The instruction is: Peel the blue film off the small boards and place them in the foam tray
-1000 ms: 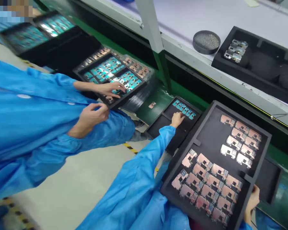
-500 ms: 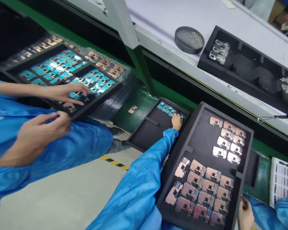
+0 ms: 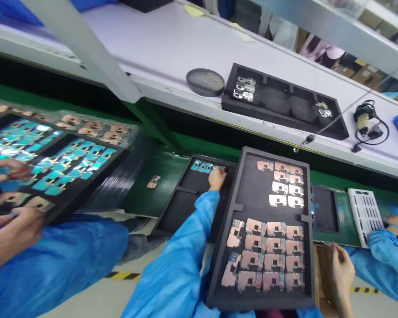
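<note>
A large black foam tray [image 3: 239, 207] lies in front of me with copper-coloured metal parts [image 3: 265, 251] in rows and a few silver ones [image 3: 285, 194]. My right hand [image 3: 341, 267] grips its right edge near the bottom corner. My left hand [image 3: 216, 177], in a blue sleeve, reaches past the tray's left side to a smaller black tray [image 3: 182, 198] on the green belt. Its fingers are curled on the end of a short row of teal parts [image 3: 202, 166].
A co-worker at the left has both hands [image 3: 6, 229] at a tray of teal parts [image 3: 66, 163]. One loose part [image 3: 153, 181] lies on the green belt. The white bench behind holds a round mesh dish [image 3: 205, 82] and a black tray [image 3: 285, 104]. Another person's hand [image 3: 393, 221] is by a white rack [image 3: 365, 212].
The view has swung right and up, showing more of the white bench. My left hand has moved from the middle of the small tray to the row of teal parts. My right hand stays on the big tray.
</note>
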The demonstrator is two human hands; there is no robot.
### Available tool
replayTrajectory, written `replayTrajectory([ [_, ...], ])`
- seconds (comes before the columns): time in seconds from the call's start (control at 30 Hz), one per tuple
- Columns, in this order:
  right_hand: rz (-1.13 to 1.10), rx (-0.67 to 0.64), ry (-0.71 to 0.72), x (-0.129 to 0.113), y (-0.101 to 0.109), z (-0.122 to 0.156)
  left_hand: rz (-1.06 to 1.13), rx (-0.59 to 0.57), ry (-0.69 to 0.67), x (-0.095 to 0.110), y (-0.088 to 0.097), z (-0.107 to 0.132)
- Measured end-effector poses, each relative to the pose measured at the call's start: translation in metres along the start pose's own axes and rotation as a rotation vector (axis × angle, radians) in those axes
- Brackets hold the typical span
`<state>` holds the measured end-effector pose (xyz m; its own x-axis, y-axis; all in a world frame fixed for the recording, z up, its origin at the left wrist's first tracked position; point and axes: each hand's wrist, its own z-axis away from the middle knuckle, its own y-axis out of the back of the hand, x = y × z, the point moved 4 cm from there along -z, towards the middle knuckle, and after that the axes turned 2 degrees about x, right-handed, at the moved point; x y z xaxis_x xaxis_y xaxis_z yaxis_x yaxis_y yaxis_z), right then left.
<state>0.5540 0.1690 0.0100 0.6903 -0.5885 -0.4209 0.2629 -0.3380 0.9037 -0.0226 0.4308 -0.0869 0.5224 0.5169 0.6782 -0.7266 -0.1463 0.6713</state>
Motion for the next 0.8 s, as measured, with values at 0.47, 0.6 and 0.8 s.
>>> replayTrajectory([
  [0.47,-0.786,-0.671,0.870,-0.336,0.031,0.089,0.689,-0.318,-0.182,0.127,0.109,0.274],
  [0.6,-0.873,-0.737,0.690,-0.323,0.022,0.081,0.631,-0.277,-0.269,0.137,0.097,0.283],
  [0.8,-0.844,-0.546,0.842,-0.312,0.026,0.082,0.659,-0.175,-0.267,0.141,0.083,0.284],
])
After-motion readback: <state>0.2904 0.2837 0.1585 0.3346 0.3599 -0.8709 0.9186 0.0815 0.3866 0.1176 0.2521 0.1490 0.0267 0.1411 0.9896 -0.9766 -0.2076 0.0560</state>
